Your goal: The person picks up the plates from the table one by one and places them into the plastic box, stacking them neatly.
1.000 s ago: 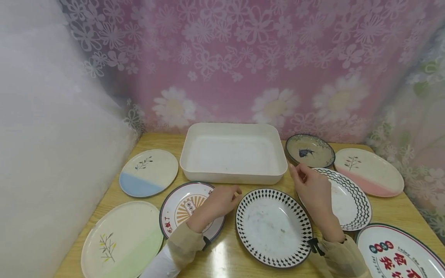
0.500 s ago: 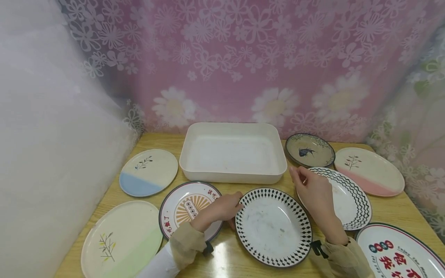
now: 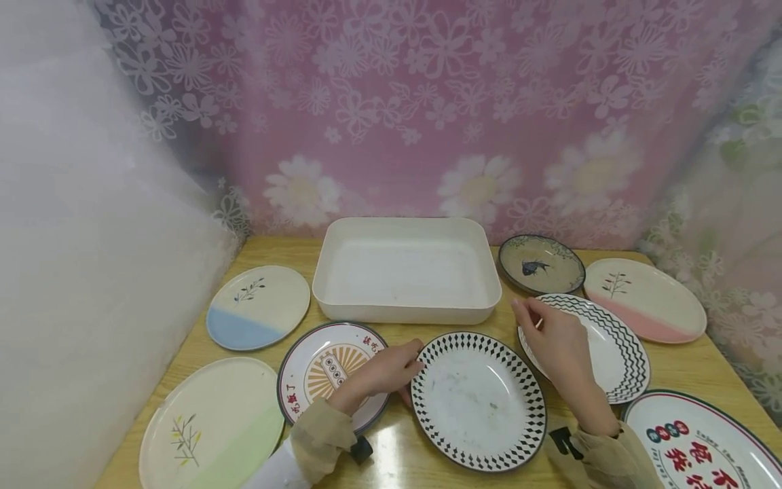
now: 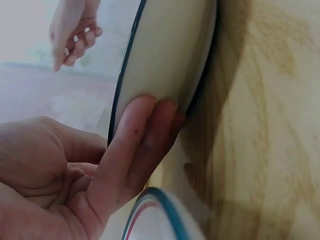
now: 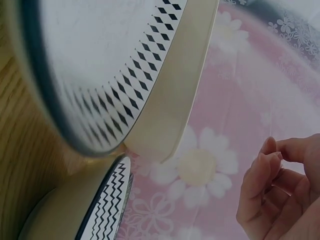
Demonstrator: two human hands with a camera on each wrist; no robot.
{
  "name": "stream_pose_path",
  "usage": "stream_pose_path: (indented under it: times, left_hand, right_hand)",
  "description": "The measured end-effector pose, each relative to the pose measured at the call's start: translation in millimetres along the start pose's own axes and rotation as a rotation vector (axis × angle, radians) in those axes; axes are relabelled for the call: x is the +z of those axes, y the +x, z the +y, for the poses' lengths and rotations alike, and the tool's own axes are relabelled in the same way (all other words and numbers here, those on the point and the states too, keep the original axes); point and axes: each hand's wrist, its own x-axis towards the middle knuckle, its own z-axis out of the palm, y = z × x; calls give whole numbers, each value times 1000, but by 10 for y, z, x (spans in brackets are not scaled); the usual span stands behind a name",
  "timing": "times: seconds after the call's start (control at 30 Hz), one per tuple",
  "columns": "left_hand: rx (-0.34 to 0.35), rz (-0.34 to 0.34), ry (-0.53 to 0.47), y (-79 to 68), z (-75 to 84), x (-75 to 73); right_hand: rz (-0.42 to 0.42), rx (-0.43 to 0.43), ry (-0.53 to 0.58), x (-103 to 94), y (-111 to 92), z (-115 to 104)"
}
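Observation:
The left hand (image 3: 387, 370) grips the left rim of a white plate (image 3: 479, 401) with a black diamond border. In the left wrist view, several fingers (image 4: 122, 145) lie against the plate's pale underside, and the thumb side goes out of sight behind the rim. Below that forearm is a round plate (image 3: 320, 363) with an orange sunburst and red characters. Over the left edge of a zigzag-bordered oval plate (image 3: 620, 356) hovers the right hand (image 3: 559, 343). Its fingers are loosely curled with thumb near fingertips, and nothing shows between them in the right wrist view.
A white rectangular tub (image 3: 406, 314) stands at the back. Around lie a blue-and-cream plate (image 3: 259, 305), a green-and-cream plate (image 3: 226, 421), a fish-pattern dish (image 3: 556, 261), a pink-and-cream plate (image 3: 647, 299) and a red-lettered plate (image 3: 702, 435). A floral curtain (image 3: 391, 136) hangs behind the table.
The left hand has come to the diamond-bordered plate's left rim and taken hold of it. The right hand has shifted slightly right and down over the zigzag plate. The view has shifted a little.

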Motion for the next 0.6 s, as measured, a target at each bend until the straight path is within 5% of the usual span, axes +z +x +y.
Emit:
stream_pose_path:
  times: [0.13,0.6]
  left_hand:
    - [1,-5,-160,-46,-57,-18]
    - [36,31,-329,-226,-97,-260]
  right_hand:
    - [-11,9,-9,-12,-11,35]
    - [-48,10,-20,-68,-48,125]
